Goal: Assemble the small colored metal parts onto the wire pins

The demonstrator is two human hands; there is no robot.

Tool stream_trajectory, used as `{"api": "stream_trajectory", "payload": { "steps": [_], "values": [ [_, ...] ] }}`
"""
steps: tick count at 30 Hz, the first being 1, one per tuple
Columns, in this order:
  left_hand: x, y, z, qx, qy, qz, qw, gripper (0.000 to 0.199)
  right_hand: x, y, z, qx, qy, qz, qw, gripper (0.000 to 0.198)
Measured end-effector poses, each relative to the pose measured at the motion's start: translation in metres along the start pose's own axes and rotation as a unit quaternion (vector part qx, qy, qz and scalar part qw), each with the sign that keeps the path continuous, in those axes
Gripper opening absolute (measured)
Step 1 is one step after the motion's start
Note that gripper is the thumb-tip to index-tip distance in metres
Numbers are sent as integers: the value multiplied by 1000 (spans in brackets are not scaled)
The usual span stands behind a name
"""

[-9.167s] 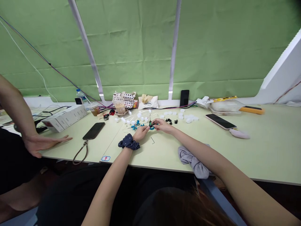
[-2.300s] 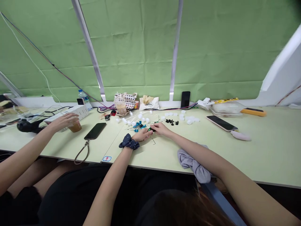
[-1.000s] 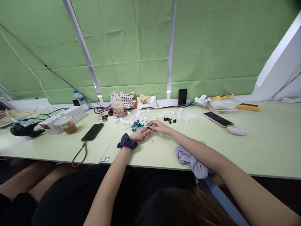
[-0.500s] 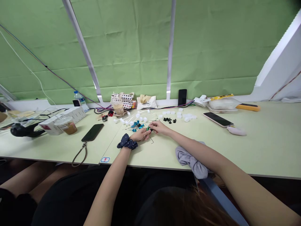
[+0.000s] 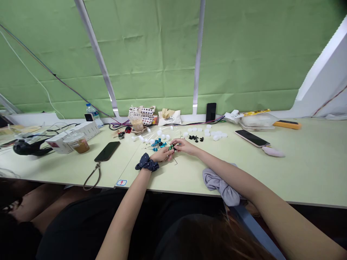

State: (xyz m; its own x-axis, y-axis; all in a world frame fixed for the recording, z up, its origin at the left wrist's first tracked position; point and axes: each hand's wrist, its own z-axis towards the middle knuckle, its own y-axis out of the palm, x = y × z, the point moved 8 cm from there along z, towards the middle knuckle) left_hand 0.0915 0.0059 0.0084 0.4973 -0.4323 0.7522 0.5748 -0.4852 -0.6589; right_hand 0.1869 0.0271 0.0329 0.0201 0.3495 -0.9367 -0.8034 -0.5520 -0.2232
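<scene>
Toward the left end of the long pale-green worktop [image 5: 306,166], white rectangular cartons [image 5: 87,130] stand in a row behind a clear plastic cup of brown drink [image 5: 80,144]. Right of the cup, a black phone with a brown wrist strap [image 5: 107,151] lies well back from the front edge. Next, small shiny blue metal parts [image 5: 157,144] lie heaped just beyond the left hand [image 5: 162,154], which wears a dark blue dotted fabric band [image 5: 147,163] at its wrist. This hand's grip is curled closed on a small shiny green-and-black part [image 5: 171,147], set midway between the worktop's front and back edges. The thin bent metal rod [image 5: 175,161] lies just nearer the front edge. From the right, the right hand [image 5: 185,147] brings its fingertips together on the same part, its grip nearly closed. Beyond it are small black knob-shaped pieces [image 5: 195,138] and, farther right, white round caps [image 5: 216,137]. A crumpled grey cloth [image 5: 220,184] sits at the front edge, under the right forearm.
</scene>
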Motion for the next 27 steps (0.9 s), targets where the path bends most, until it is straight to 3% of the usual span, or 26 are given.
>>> {"api": "stream_trajectory", "payload": {
  "steps": [7,11,16,21,27],
  "values": [
    [6,1,0,-1,23,-6,1000,60,4,-5,1,41,36,-63,997,35],
    [6,1,-1,-2,19,-6,1000,60,-4,0,0,-4,-9,-19,1000,35],
    [0,2,0,-5,5,-16,1000,59,8,-6,1,17,45,-25,999,38],
    [-2,2,2,-3,8,-41,999,53,5,-4,2,-6,17,22,1000,35],
    [1,3,1,-9,7,-34,999,53,18,-7,4,20,70,43,996,41]
  ]
}}
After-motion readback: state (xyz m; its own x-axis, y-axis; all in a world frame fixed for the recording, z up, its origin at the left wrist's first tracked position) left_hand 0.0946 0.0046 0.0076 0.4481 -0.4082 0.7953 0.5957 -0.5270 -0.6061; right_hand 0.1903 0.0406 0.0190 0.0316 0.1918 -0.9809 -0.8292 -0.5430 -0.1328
